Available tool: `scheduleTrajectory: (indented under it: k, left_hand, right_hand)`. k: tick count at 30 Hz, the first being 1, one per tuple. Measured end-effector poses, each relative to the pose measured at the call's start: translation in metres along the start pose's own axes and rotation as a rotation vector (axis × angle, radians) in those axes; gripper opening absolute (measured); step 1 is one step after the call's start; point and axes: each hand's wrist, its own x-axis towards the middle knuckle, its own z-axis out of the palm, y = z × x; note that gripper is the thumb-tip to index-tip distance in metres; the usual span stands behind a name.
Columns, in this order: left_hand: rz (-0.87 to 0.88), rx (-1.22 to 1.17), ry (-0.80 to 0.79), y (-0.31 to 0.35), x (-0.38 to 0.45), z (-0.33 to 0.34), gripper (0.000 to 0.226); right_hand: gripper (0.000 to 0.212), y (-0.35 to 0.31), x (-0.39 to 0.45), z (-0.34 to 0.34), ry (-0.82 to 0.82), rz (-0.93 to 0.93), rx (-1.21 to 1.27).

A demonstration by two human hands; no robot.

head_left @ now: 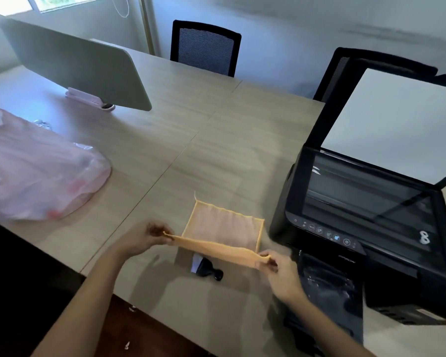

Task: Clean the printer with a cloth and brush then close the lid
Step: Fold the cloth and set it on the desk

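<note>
An orange cloth [224,228] is stretched between my two hands just above the wooden table [165,140]. My left hand [142,237] pinches its near left corner and my right hand [281,269] pinches its near right corner; the far half rests on the table. Under the lifted edge lies a small black brush [209,269] with white bristles. To the right stands the black printer [358,228], its scanner lid [394,124] raised and the glass [366,194] exposed.
A pink plastic bag [39,171] lies at the left of the table. A grey-green divider panel [75,65] stands across the far left. Two black chairs [205,47] stand behind the table. The printer's output tray [327,292] juts out by my right wrist.
</note>
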Motion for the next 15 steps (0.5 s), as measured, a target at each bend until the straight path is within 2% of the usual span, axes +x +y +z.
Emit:
scheduleTrajectory:
  k: [2,6,10,11,12,13,15]
  left_hand:
    - [-0.031,0.014,0.038,-0.014,0.015,0.012,0.036]
    - [-0.013,-0.015,0.210,-0.007,0.057,0.024,0.036]
    - [0.050,0.037,0.381,0.004,0.092,0.034,0.031]
    - [0.022,0.098,0.426,0.006,0.096,0.039,0.035]
    - [-0.001,0.179,0.461,0.008,0.098,0.045,0.049]
    - [-0.024,0.254,0.472,0.008,0.098,0.052,0.059]
    - [-0.004,0.363,0.402,0.003,0.094,0.070,0.057]
  right_hand:
    - [0.015,0.004,0.003,0.012,0.023,0.062,-0.051]
    - [0.006,-0.003,0.032,0.026,0.190,0.112,-0.138]
    - [0.022,-0.009,0.051,0.033,0.347,0.224,-0.177]
    - [0.025,-0.007,0.050,0.037,0.367,0.231,-0.161]
    - [0.028,-0.003,0.049,0.042,0.377,0.250,-0.130]
    - [0.032,0.001,0.048,0.047,0.376,0.280,-0.108]
    - [0.040,0.009,0.042,0.055,0.337,0.345,-0.138]
